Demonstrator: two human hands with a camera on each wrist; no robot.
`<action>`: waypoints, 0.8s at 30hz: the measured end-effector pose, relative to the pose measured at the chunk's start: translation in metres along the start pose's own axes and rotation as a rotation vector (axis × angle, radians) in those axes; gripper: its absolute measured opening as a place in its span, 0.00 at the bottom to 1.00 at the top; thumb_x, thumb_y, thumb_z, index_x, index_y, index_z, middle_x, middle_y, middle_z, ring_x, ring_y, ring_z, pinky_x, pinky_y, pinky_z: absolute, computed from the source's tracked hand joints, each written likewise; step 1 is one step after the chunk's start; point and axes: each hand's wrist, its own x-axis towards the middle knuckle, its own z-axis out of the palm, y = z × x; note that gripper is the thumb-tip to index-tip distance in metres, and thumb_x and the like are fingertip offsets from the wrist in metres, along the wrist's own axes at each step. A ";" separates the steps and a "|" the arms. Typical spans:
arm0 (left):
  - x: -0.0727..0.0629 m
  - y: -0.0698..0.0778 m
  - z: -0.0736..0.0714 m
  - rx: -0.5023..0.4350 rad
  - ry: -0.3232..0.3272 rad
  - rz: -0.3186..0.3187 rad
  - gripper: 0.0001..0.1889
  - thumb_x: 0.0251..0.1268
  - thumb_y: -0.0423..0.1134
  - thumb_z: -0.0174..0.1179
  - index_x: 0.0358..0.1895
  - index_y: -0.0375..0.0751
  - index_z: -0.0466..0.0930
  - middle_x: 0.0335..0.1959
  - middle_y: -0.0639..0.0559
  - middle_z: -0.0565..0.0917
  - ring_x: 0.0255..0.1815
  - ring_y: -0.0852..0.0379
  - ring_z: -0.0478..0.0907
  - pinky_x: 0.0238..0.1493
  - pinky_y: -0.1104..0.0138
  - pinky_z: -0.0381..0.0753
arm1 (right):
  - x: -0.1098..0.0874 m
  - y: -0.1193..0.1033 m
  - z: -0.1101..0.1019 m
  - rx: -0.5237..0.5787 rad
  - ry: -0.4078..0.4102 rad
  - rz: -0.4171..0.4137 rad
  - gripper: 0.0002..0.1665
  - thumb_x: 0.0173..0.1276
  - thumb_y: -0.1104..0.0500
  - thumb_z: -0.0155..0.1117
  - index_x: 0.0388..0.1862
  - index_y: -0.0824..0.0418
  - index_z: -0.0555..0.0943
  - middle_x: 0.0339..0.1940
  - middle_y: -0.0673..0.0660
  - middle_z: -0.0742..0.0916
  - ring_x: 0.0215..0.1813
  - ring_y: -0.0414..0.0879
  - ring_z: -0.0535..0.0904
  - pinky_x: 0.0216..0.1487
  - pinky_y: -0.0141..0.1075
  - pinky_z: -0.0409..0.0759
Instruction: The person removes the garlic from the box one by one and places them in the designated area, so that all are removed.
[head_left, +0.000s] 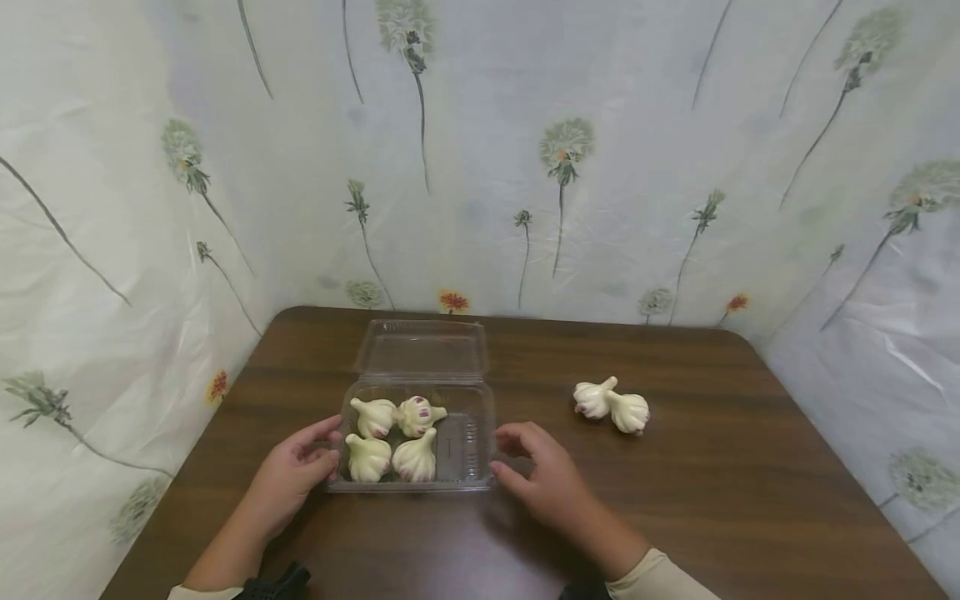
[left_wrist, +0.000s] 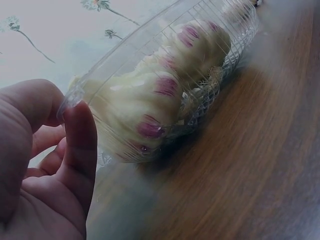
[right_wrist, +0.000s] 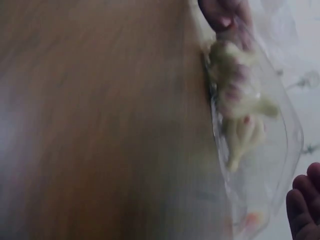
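Observation:
A clear plastic clamshell container (head_left: 457,485) sits on the table with its lid (head_left: 423,350) folded back. Several garlic bulbs (head_left: 414,457) lie in it, toward its left and middle; purple streaks mark some of them. My left hand (head_left: 294,468) pinches the container's left rim between thumb and finger, as the left wrist view shows up close. By the right side is my right hand (head_left: 542,473), its fingers loosely bent and holding nothing. In the right wrist view its fingers (right_wrist: 299,205) appear apart from the container wall.
Two more garlic bulbs (head_left: 596,398) lie touching each other on the brown wooden table (head_left: 712,467), right of the container. A pale curtain (head_left: 480,150) with dandelion prints stands behind the table and along both sides.

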 end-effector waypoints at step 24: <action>0.000 0.001 -0.001 0.017 0.009 0.004 0.30 0.74 0.29 0.60 0.76 0.30 0.66 0.61 0.33 0.74 0.37 0.60 0.81 0.42 0.69 0.86 | 0.024 -0.046 0.029 0.066 -0.188 -0.014 0.23 0.67 0.61 0.76 0.59 0.62 0.82 0.55 0.54 0.84 0.58 0.47 0.83 0.63 0.39 0.85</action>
